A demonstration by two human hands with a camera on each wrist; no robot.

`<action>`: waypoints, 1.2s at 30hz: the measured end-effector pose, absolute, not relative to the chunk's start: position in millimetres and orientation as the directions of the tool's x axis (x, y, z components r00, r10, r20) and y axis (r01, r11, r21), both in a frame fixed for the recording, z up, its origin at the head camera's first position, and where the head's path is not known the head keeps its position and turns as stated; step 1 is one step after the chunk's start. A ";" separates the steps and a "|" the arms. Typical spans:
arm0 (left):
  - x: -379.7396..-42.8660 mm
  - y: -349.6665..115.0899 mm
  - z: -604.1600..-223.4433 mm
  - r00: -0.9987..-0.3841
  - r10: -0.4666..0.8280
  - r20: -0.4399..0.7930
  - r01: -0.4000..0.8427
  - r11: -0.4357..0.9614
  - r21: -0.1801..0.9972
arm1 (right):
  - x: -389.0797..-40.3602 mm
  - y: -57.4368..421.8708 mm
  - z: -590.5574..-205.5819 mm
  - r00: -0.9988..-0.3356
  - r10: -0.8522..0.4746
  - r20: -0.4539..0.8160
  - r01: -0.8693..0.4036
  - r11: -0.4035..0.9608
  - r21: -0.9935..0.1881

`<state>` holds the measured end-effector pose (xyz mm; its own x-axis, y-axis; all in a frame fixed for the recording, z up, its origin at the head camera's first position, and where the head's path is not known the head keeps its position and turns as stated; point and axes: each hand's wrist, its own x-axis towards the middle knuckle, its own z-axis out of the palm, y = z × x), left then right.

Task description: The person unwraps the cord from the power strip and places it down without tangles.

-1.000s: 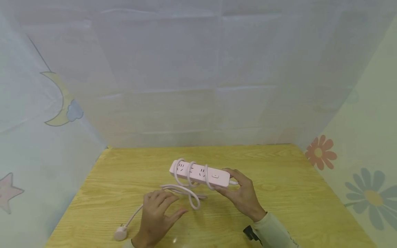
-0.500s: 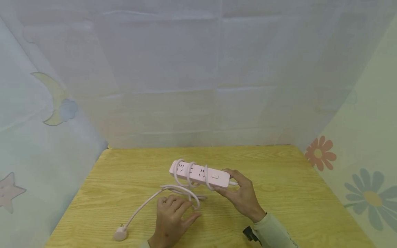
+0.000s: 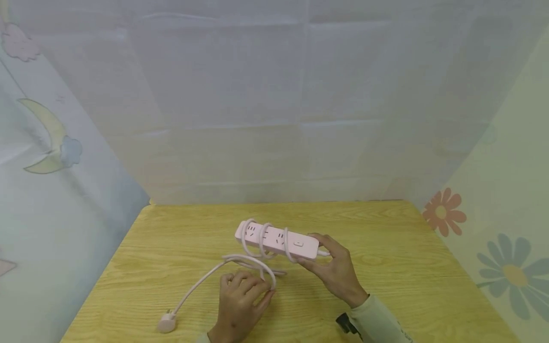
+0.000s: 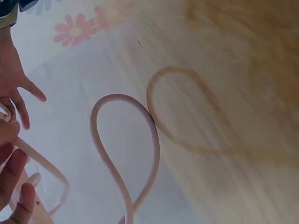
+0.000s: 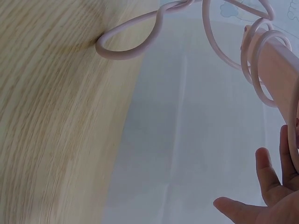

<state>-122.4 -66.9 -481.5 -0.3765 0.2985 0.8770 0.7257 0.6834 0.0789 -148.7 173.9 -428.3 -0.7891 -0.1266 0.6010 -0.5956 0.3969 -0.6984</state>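
Note:
A pink power strip is held tilted above the table, with its cord wound around it in several turns. My right hand grips the strip's right end, by the cord exit, between thumb and fingers. Below the strip, my left hand pinches a loop of the pink cord with thumb and fingertips. In the left wrist view, these fingers close on the cord beside the strip, and a slack loop hangs next to them. The plug lies on the table at the front left.
The wood-grain table lies under both hands. A pale sheet rises behind its back edge, and patterned sheets with moon and flower prints flank it. A small black object sits by the right sleeve.
My left hand has moved right and slightly up from beside the cord, and its thumb and fingertips have come together on the cord loop. The right hand and power strip stay nearly still.

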 end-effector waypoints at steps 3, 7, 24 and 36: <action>-123.1 -68.7 -483.1 -0.370 0.291 0.882 0.728 0.680 0.081 | -148.4 174.6 -428.8 -0.795 -0.124 0.593 -0.589 0.393 -0.707; -124.4 -73.1 -485.0 -0.357 0.275 0.892 0.727 0.682 0.080 | -148.1 175.3 -429.6 -0.800 -0.120 0.588 -0.583 0.387 -0.714; -126.4 -99.3 -485.3 -0.437 0.212 0.874 0.657 0.739 0.149 | -149.1 177.2 -428.9 -0.795 -0.124 0.593 -0.590 0.382 -0.711; -132.3 -113.4 -480.5 -0.466 0.148 0.872 0.619 0.759 0.201 | -148.9 176.7 -428.3 -0.794 -0.120 0.596 -0.588 0.403 -0.701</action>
